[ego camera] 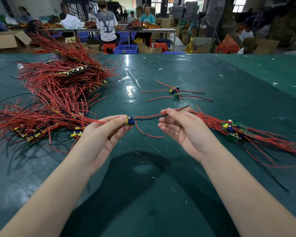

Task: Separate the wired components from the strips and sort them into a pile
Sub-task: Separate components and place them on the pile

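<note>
Both forearms reached over the green bench (143,177). Left hand (108,132) pinched a light, fragile wired component (130,120) by its body; right hand (181,129) pinched its limp leads. Sorted pile (234,129) lay right, unseparated strips (58,86) beyond left.

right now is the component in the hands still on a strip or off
Off: the component is held alone between left hand and right hand, no strip attached.

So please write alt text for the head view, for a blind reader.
Two hands hold one wired component over a green table: left hand pinches its board, right hand holds its wires. Unsorted strips lie left, a sorted pile right.
</note>
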